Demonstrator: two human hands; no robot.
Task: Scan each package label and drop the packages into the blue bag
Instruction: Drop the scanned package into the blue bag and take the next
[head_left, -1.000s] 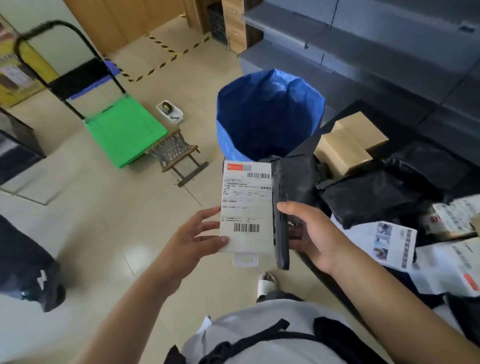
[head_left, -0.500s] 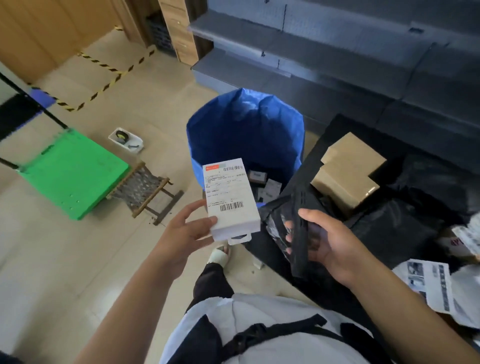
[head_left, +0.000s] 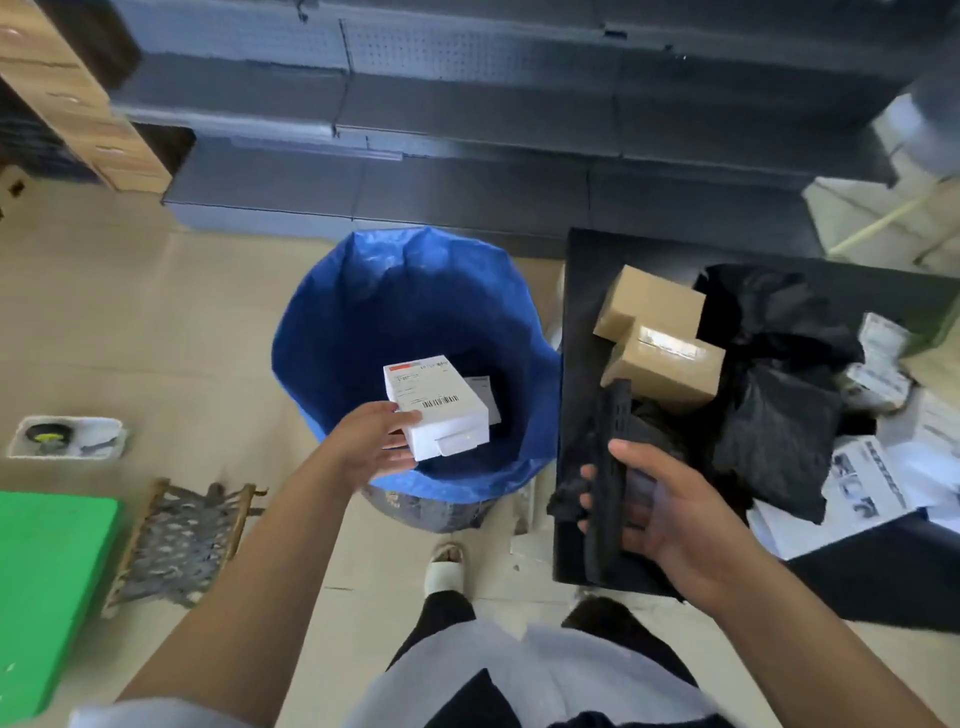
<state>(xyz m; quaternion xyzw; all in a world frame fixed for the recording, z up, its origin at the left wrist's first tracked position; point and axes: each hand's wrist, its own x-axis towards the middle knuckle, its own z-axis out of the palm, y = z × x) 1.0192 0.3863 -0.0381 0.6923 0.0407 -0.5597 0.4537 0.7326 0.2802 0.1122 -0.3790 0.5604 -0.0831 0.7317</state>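
Observation:
My left hand (head_left: 375, 441) holds a white box with a barcode label (head_left: 439, 405) by its near left end, over the open mouth of the blue bag (head_left: 332, 332). Another white package lies deeper inside the bag, partly hidden by the box. My right hand (head_left: 660, 504) grips a black handheld scanner (head_left: 608, 467) upright, above the near left corner of the black table (head_left: 582, 291). Two brown cardboard boxes (head_left: 660, 338) and black plastic mailers (head_left: 774, 426) lie on that table.
White paper sheets and labelled parcels (head_left: 872, 483) crowd the table's right side. Dark shelving (head_left: 467, 156) runs behind the bag. On the floor to the left are a green cart platform (head_left: 47, 587), a folded stool (head_left: 176, 540) and a small white tray (head_left: 67, 436). My foot (head_left: 444, 566) is near the bag.
My left hand has carried the white box forward and to the right, from in front of me to above the bag's opening. My right hand with the scanner dropped toward the table's corner.

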